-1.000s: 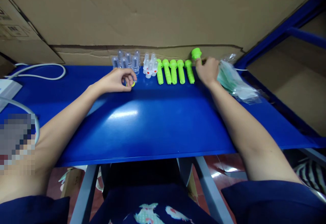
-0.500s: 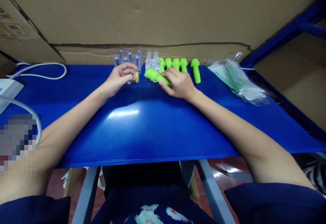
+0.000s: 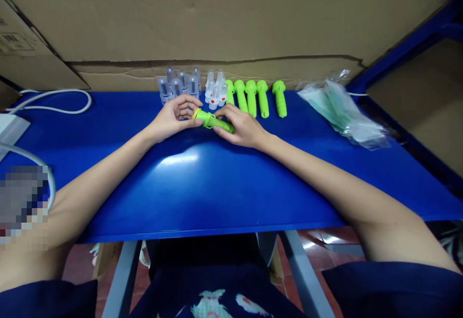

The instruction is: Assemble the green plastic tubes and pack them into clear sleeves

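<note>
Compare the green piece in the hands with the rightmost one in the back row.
The held green piece lies crosswise, clasped by the right hand; the rightmost green piece lies untouched on the table, wide end pointing away. The held one carries a yellow ring at its end, pinched by the left hand; the rightmost one shows none. Both are the same bright green and shape.

- Fingers of the right hand hide part of the green handle.
- The yellow ring at its tip is too small to make out.
- White box: cut off by the left edge.
- Blurred patch low on the left.
</note>
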A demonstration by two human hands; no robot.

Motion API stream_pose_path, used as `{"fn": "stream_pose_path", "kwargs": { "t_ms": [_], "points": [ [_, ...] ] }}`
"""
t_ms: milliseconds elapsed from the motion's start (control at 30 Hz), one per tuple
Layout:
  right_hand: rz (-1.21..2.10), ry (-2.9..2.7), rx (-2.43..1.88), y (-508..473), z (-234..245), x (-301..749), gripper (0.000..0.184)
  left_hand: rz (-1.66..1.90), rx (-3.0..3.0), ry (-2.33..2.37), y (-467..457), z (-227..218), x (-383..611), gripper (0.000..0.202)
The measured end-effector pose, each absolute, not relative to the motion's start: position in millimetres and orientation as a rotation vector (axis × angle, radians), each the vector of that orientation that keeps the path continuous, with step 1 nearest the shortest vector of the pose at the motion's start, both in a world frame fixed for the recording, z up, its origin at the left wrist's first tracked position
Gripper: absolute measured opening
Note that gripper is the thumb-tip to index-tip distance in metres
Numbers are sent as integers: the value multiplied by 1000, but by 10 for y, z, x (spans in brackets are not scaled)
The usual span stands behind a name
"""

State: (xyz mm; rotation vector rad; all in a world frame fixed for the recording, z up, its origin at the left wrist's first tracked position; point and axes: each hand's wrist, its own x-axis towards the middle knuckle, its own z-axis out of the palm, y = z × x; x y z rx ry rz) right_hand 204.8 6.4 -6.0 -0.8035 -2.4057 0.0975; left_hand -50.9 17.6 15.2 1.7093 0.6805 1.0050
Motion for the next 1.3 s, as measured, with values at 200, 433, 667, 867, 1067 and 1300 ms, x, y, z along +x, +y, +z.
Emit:
{"fn": "stream_pose_path", "kwargs": {
  "t_ms": [200,433,667,867,1067,1300],
  "points": [
    [749,-2344,-696,85,15,2021,76,893,1812,629,162,154,-482,59],
    [1234,-2076,-645,-32,52,1882,77,828,1809,605,122,130,-441,58],
    [1286,-1908,-711,-60,-61,1805,55,901,1773,660,149,106,-433,61],
    [1239,-1878,-721,-63,-60,1775,56,997,1778,698,143,83,-386,60],
    [1180,-1836,-778,-52,-90,1761,61,1111,1825,775,147,21,-343,65],
    [1086,-1845,-792,-35,-51,1755,63,1209,1909,858,2,78,-268,58]
  ]
}}
